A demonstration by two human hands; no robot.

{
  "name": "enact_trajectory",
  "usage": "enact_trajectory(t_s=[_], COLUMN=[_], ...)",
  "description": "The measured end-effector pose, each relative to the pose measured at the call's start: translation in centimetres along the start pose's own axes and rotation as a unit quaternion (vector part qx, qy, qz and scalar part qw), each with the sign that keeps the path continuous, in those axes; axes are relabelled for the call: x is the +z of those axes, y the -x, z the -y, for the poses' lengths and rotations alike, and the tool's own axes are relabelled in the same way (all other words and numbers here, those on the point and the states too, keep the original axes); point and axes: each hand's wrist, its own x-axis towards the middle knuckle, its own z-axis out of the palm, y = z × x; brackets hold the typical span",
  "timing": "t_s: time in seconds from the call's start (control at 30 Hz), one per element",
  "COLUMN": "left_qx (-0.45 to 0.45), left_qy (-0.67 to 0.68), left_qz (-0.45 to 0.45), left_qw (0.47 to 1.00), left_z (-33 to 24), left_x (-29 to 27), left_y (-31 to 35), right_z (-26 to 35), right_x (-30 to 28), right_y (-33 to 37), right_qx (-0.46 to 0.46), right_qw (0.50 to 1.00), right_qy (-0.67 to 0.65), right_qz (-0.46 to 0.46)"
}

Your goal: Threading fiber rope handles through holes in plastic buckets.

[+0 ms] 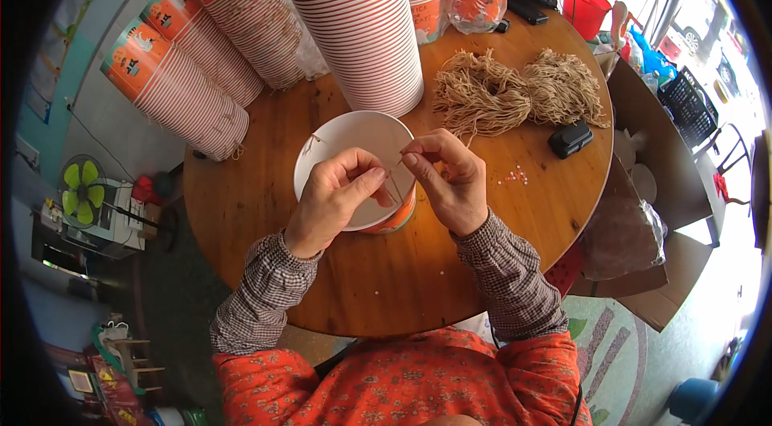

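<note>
A paper bucket, white inside and orange outside, stands upright on the round wooden table in front of me. A thin tan cord is fixed at its left rim. Over the bucket's right rim, my left hand pinches a tan cord between thumb and fingers. My right hand pinches the same cord just to the right, its thumb and forefinger pressed together. The fingers partly hide the cord and the rim behind them.
Behind the bucket rises a tall stack of buckets; more stacks lean at the left. Tan cord bundles lie at the right, near a small black case and tiny pale beads. An open cardboard box stands beside the table.
</note>
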Motion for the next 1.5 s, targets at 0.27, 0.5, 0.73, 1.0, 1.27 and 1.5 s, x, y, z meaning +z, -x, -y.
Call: enact_trajectory(t_s=[0.27,0.5,0.73,1.0,1.27,1.5], left_qx=[0.067,0.15,0.234,0.152,0.167,0.133], left_qy=[-0.069,-0.158,-0.305,-0.208,-0.293,-0.291], left_qz=[0.002,0.027,0.026,0.069,-0.037,-0.036], left_qw=[0.995,0.976,0.923,0.964,0.941,0.947], left_z=[0.6,1.1,0.7,-0.3,0.2,-0.4], left_x=[0.0,0.0,0.5,-0.1,0.0,1.5], left_y=[0.7,0.9,1.2,2.1,2.7,2.0], right_z=[-0.5,-0.3,0.3,0.8,1.1,1.3], right_x=[-0.1,0.1,0.2,-0.4,0.1,0.1], right_y=[-0.1,0.0,0.1,0.3,0.5,0.5], right_qx=[-0.026,-0.002,-0.012,0.03,0.06,0.033], right_qw=[0.999,0.999,0.994,0.99,0.987,0.991], right_qy=[0.021,0.033,0.106,-0.052,-0.096,-0.063], right_qz=[0.014,0.02,0.007,0.126,0.114,0.115])
